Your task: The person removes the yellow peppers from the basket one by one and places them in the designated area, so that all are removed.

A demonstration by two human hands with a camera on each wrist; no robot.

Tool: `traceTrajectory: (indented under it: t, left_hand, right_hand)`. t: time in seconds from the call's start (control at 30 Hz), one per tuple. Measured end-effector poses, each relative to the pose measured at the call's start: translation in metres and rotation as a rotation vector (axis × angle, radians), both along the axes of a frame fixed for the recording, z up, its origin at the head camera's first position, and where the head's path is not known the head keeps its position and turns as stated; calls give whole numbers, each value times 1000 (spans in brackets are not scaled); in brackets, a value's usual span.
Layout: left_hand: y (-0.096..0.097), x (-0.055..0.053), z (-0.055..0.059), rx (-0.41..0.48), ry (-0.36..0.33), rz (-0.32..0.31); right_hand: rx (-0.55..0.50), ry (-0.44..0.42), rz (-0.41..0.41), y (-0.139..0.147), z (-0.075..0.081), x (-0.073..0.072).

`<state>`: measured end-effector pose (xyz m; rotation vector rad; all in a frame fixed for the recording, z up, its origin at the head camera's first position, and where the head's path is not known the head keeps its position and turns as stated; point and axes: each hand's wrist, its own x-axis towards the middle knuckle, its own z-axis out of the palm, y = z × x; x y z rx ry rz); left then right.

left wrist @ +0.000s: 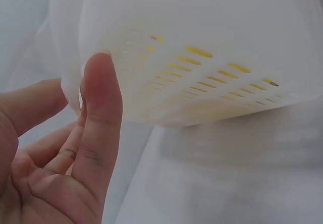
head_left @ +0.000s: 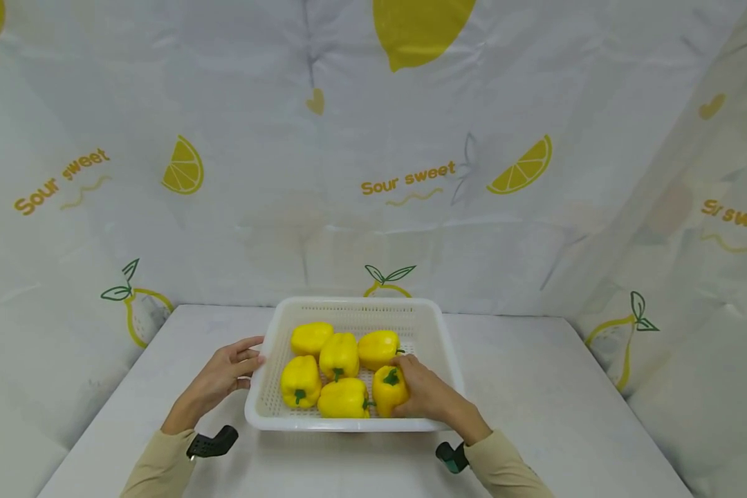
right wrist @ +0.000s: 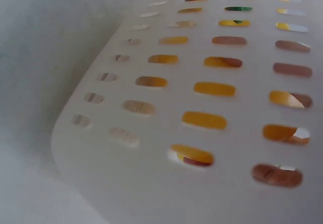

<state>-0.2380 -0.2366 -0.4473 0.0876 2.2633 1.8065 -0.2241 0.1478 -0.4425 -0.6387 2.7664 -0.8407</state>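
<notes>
A white perforated plastic basket (head_left: 355, 423) holds several yellow bell peppers with green stems, among them one at the back left (head_left: 311, 339) and one at the front (head_left: 344, 398). Inside its right front part, my right hand (head_left: 432, 394) grips a bell pepper (head_left: 389, 389), thumb in front and fingers behind. Through the basket's slots the right wrist view shows bits of that hand and yellow pepper (right wrist: 204, 119). My left hand (head_left: 224, 373) is at the basket's left side; in the left wrist view its fingers (left wrist: 101, 93) pinch the rim.
The basket rests on a white table (head_left: 517, 387). Behind and beside it hangs a white sheet (head_left: 255, 159) printed with lemons and words. Dark bands (head_left: 213, 443) with devices sit on both wrists, below beige sleeves.
</notes>
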Motion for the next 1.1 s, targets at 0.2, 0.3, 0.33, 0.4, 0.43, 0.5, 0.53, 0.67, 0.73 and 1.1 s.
traceTrajectory:
  t: [0.2, 0.3, 0.33, 0.4, 0.43, 0.5, 0.53, 0.67, 0.73, 1.1]
  left_hand:
    - [-2, 0, 0, 21, -4, -20]
    - [-3, 1, 0, 36, -13, -35]
    - [-3, 2, 0, 40, -14, -38]
    - [-3, 2, 0, 49, -15, -44]
    - [-3, 2, 0, 49, -13, -46]
    - [-3, 1, 0, 49, -11, -50]
    - [-3, 1, 0, 49, -12, -51]
    - [-4, 1, 0, 49, -11, -57]
    - [-4, 0, -1, 54, -11, -58]
    - [-4, 0, -1, 47, -7, -60]
  right_hand:
    - [-20, 46, -11, -1, -1, -1]
    - [-26, 88, 23, 0, -2, -2]
    - [-26, 101, 31, 0, -2, -2]
    - [-23, 123, 36, 0, -1, -2]
    - [-22, 132, 32, 0, -1, -2]
    - [-19, 150, 18, 0, 0, -2]
    - [-19, 156, 9, 0, 1, -1]
    - [-13, 175, -28, 2, 6, 2]
    - [-14, 182, -45, 4, 10, 4]
    - [-79, 247, -64, 29, 29, 6]
